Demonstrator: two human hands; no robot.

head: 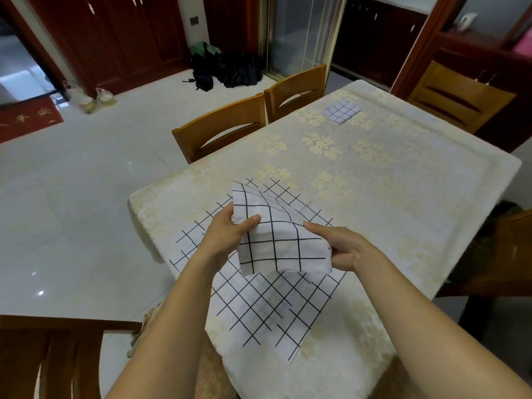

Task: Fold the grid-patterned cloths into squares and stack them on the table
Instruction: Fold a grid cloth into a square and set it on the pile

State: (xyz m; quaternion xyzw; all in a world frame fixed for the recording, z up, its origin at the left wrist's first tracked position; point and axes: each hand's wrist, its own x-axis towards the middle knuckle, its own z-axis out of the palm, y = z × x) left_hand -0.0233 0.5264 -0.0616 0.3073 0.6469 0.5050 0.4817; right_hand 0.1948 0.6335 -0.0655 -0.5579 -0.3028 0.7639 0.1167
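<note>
The thumb of the left hand lies flat on top of a half-folded cloth, with the other fingers tucked out of sight beneath it, so the hand pinches the cloth's left side. The right hand pinches the right edge between thumb and forefinger, the remaining fingers curled in under the fabric. The cloth is held up off the table, one upper corner standing loose and peaked.

Directly below, more grid cloths lie spread flat and overlapping at the near end of the table, one corner reaching the near edge. At the far end, well apart, sits one small folded square.

The table wears a pale covering with faded yellow flower patches. Two wooden chairs are pushed in along its left side, another chair stands at the far right, and a chair back is at the near left. The floor is glossy white tile. A red mat lies by the doorway, black bags slump against dark red cabinets, beside a glass door.
</note>
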